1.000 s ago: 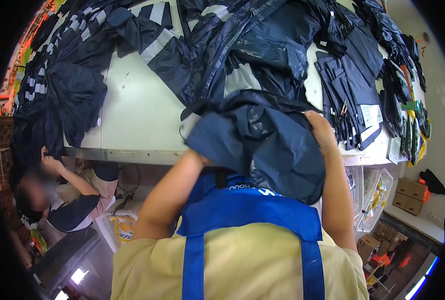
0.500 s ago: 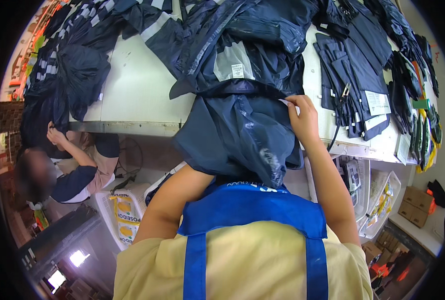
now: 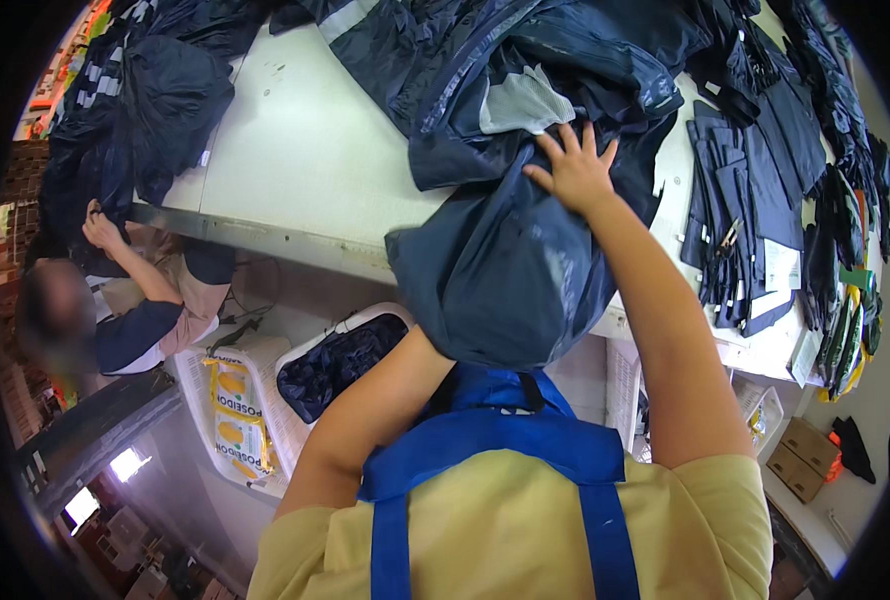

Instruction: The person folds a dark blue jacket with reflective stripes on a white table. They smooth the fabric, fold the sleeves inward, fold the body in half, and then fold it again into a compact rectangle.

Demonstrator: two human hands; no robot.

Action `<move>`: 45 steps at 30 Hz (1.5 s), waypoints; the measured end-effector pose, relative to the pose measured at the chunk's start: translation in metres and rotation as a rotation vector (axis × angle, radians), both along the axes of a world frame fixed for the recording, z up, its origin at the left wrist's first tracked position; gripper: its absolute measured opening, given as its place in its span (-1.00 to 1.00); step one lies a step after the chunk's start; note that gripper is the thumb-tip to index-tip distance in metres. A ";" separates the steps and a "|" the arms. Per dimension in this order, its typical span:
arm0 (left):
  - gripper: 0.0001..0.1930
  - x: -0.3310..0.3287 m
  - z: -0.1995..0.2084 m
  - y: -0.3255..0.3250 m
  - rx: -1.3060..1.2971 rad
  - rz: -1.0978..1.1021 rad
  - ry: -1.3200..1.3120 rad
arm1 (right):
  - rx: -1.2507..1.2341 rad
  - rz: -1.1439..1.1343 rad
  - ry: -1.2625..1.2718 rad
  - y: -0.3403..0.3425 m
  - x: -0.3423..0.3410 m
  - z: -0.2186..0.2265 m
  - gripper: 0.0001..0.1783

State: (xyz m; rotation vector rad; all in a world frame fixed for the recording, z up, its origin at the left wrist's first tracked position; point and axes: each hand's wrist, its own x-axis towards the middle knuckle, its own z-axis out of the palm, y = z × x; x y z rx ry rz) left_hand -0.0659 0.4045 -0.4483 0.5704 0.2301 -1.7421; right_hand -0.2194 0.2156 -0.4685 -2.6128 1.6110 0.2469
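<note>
A dark navy jacket (image 3: 495, 265) of thin, shiny fabric lies over the table's front edge, and its lower part hangs toward my apron. My right hand (image 3: 578, 178) presses on it with fingers spread, next to a light grey mesh patch (image 3: 527, 103). From the lower left, my left forearm (image 3: 390, 385) runs in under the hanging fabric. That fabric covers my left hand, so its fingers are hidden.
On the white table (image 3: 310, 130), stacked dark fabric pieces (image 3: 730, 185) lie at right with small snips (image 3: 730, 235) on top. More dark garments (image 3: 170, 110) lie at far left by a seated person (image 3: 145, 310). White baskets (image 3: 295, 355) stand below the table.
My right hand has gone from pinching the jacket's right edge to lying spread on it, farther up. The fabric has bunched and the label on the mesh is covered. My view has shifted.
</note>
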 end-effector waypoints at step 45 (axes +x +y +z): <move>-0.36 0.109 0.006 0.069 -0.527 -0.137 -2.204 | 0.400 -0.209 -0.856 0.135 -0.198 0.051 -0.89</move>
